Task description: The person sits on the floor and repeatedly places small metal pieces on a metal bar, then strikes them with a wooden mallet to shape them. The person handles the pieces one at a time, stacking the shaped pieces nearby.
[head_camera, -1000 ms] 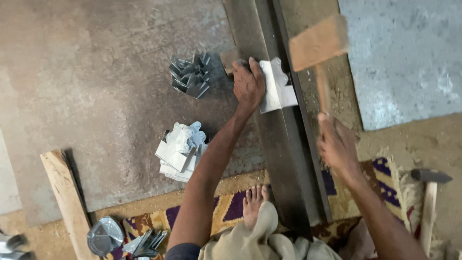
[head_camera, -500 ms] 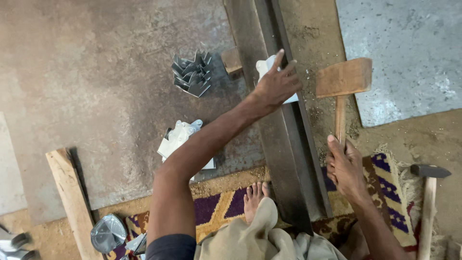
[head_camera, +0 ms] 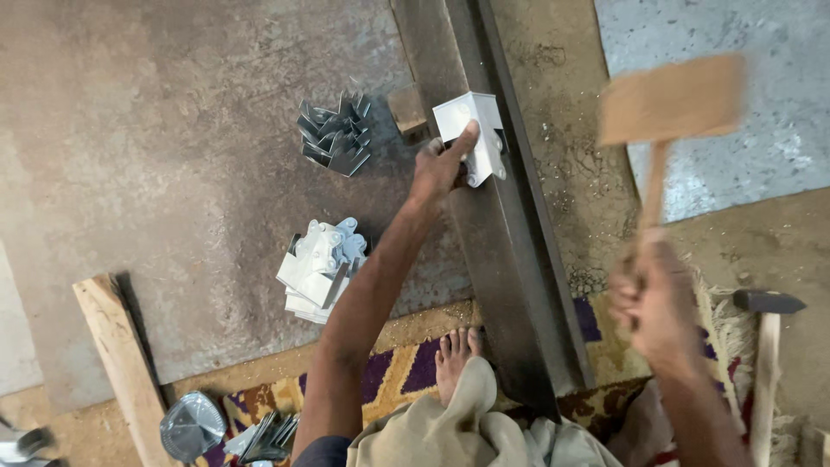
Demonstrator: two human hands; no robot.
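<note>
My left hand (head_camera: 439,166) holds a white sheet-metal piece (head_camera: 474,131) flat against a long dark steel beam (head_camera: 510,285) that runs up the middle of the head view. My right hand (head_camera: 659,304) grips the handle of a wooden mallet (head_camera: 673,102), which is raised to the right of the beam and blurred with motion. A pile of flat white metal pieces (head_camera: 318,266) lies left of my forearm. A cluster of bent metal pieces (head_camera: 335,135) sits further up on the floor.
A small wooden block (head_camera: 406,109) rests beside the beam. A wooden plank (head_camera: 119,363) lies at the lower left. A steel hammer (head_camera: 766,346) lies at the right on a patterned mat (head_camera: 398,374). My bare foot (head_camera: 455,355) rests on the mat by the beam.
The mallet has swung up and to the right from near the beam. My left hand has shifted its grip and the white piece now lies turned on the beam.
</note>
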